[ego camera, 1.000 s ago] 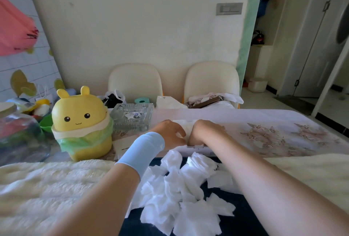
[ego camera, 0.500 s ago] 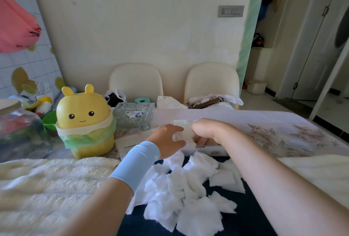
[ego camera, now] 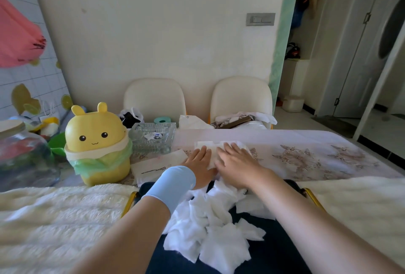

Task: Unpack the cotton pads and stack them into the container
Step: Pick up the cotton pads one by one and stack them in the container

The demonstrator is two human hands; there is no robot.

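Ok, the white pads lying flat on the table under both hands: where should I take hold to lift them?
Probably at the two side edges: left hand from the left, right hand from the right, thumbs slid underneath. The pads lie flat and thin on the table with both palms flat on top, so a top-down grab would likely crumple them.

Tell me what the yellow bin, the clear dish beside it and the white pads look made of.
Yellow bin: seemingly smooth hard plastic, by its soft sheen and moulded ears. Clear dish: likely thick pressed glass, given the ribbed, see-through walls. White pads: soft fibrous cotton, matte, with fuzzy crumpled edges.
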